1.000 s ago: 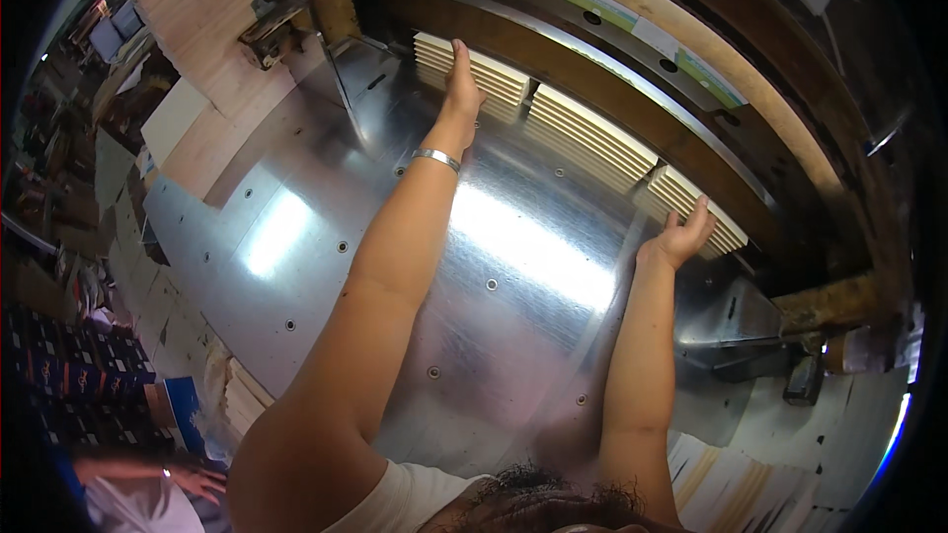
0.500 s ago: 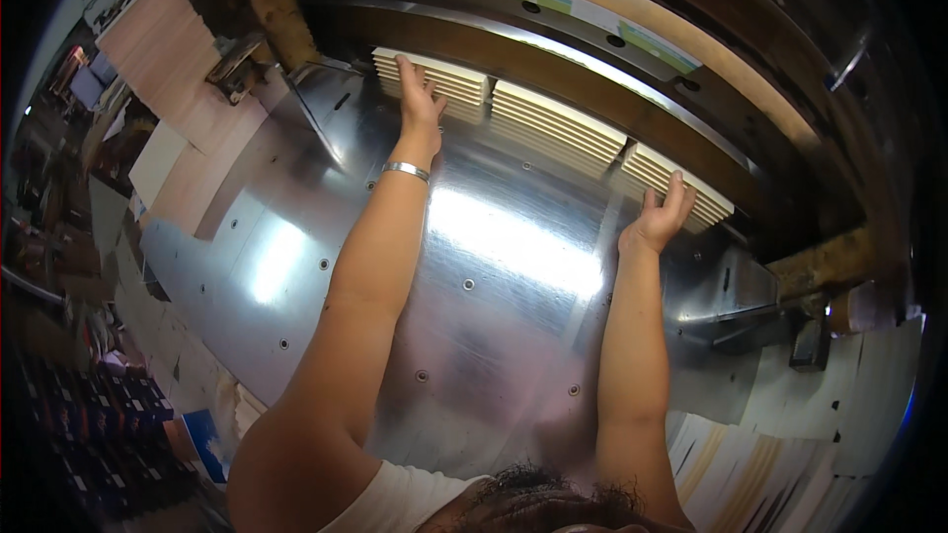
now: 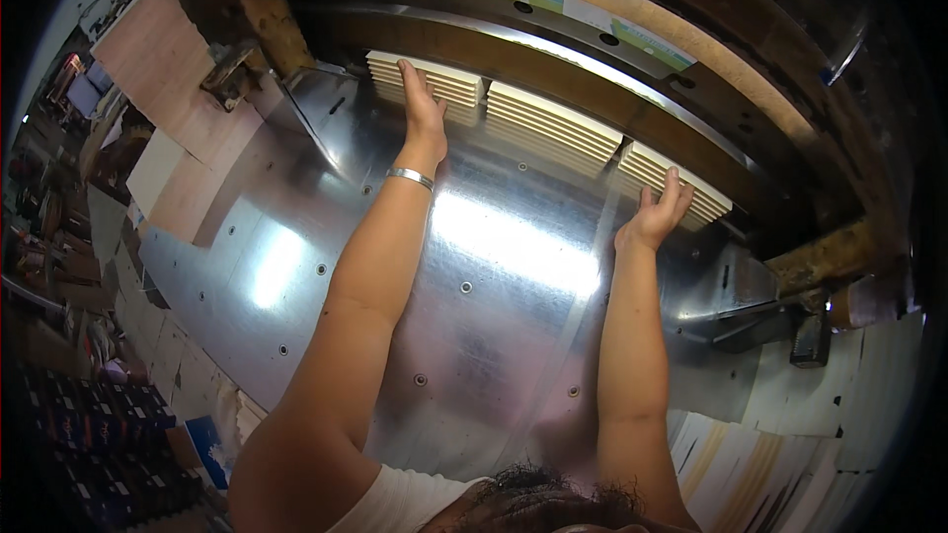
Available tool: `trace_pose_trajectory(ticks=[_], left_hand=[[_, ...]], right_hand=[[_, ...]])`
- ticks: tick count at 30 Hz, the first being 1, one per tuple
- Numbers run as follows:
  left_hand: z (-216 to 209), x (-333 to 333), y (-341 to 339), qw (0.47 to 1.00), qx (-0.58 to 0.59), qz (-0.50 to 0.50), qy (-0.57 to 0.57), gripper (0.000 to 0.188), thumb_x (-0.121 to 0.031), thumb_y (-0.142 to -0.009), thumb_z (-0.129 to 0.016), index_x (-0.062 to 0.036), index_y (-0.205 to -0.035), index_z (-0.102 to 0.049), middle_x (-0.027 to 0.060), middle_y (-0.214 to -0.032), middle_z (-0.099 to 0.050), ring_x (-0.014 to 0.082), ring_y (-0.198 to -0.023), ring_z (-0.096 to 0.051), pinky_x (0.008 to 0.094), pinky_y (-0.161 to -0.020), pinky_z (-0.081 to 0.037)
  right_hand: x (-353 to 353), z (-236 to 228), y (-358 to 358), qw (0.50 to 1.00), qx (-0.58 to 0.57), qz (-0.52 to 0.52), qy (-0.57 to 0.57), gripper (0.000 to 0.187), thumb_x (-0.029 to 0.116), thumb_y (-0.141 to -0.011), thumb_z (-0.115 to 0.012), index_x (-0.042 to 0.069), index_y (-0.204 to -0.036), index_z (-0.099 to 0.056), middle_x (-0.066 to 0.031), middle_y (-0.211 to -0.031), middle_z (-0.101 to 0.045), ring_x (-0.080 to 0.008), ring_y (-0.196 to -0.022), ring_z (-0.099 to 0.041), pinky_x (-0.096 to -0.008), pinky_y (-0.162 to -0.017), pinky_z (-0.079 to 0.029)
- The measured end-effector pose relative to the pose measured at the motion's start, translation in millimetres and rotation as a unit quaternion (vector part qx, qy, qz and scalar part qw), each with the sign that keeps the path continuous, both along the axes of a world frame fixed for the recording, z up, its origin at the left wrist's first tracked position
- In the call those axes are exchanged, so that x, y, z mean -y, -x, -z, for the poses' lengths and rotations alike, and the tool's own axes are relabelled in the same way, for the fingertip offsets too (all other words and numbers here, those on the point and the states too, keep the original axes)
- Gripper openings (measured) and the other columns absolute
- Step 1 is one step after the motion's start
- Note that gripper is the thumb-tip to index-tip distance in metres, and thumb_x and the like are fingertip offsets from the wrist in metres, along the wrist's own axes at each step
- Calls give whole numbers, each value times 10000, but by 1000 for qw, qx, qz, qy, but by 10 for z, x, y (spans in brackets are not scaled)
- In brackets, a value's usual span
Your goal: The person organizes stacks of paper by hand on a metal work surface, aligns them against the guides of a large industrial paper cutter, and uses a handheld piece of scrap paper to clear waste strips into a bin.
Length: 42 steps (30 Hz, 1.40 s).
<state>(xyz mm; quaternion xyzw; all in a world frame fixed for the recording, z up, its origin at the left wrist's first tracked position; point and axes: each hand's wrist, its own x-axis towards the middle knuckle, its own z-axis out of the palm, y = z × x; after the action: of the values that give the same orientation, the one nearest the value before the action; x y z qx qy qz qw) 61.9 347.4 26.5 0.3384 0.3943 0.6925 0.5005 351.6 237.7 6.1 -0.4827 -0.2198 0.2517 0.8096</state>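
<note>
Both my arms reach forward over a shiny metal machine table [image 3: 533, 306]. My left hand [image 3: 424, 118] is open, fingers stretched out, at the left one of three cream ridged blocks [image 3: 380, 76]. It wears a metal band at the wrist. My right hand [image 3: 652, 220] is open too, its fingers spread and slightly bent at the right ridged block [image 3: 706, 199]. Whether the fingertips touch the blocks I cannot tell. Between my hands stands the middle ridged block [image 3: 553, 123], with its reflection on the metal below. Neither hand holds anything.
A dark machine beam [image 3: 553, 67] with a bright metal edge spans above the blocks. Wooden boards [image 3: 158, 49] stand at the left. Stacked dark boxes [image 3: 99, 434] lie lower left. Paper stacks [image 3: 741, 474] sit lower right, and a black block [image 3: 810, 341] is at the right.
My left hand has shifted slightly nearer and to the right, its fingers closer together. My right hand stays almost in place. The whole view has moved a little.
</note>
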Motion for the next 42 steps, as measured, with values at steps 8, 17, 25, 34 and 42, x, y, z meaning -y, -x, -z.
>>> trace_pose_trajectory(ticks=[8, 17, 25, 34, 42], left_hand=[[12, -3, 79, 999, -20, 36, 0, 1039, -790, -988, -297, -91, -1653, 88, 204, -1727, -37, 349, -1602, -31, 518, -1282, -136], [23, -18, 82, 999, -22, 41, -5, 1055, -790, -987, -296, -55, -1648, 71, 232, -1720, -34, 364, -1599, -36, 527, -1278, -138], [26, -157, 150, 999, -3, -30, 11, 1011, -781, -991, -292, -78, -1665, -22, 189, -1726, -87, 368, -1591, -96, 502, -1279, -144], [32, -88, 232, 1000, -22, 6, -4, 1058, -795, -975, -346, -73, -1655, 22, 235, -1713, -70, 409, -1584, -88, 552, -1263, -183], [22, -91, 305, 999, 13, 35, -11, 1103, -819, -961, -332, -31, -1645, 24, 237, -1714, -50, 423, -1584, -59, 565, -1262, -168]], right_hand=[[6, -62, 53, 1000, -13, 5, 0, 976, 361, -954, -682, -66, -1614, -102, -229, -1604, -246, -324, -1483, -335, -468, -1245, -252], [-52, -4, 56, 999, -15, 11, -33, 978, 341, -940, -700, -82, -1609, -127, -228, -1627, -265, -303, -1517, -293, -470, -1243, -273], [-49, 4, 31, 1000, -10, 15, -9, 967, 342, -947, -693, -79, -1611, -130, -232, -1626, -266, -314, -1512, -305, -467, -1243, -279], [-8, -47, 53, 1000, -11, 18, -5, 964, 332, -942, -685, -89, -1606, -128, -213, -1636, -181, -334, -1493, -318, -480, -1250, -233], [-21, 20, -15, 1000, -15, 11, -4, 981, 357, -938, -692, -79, -1610, -127, -219, -1638, -219, -319, -1509, -302, -473, -1249, -243]])
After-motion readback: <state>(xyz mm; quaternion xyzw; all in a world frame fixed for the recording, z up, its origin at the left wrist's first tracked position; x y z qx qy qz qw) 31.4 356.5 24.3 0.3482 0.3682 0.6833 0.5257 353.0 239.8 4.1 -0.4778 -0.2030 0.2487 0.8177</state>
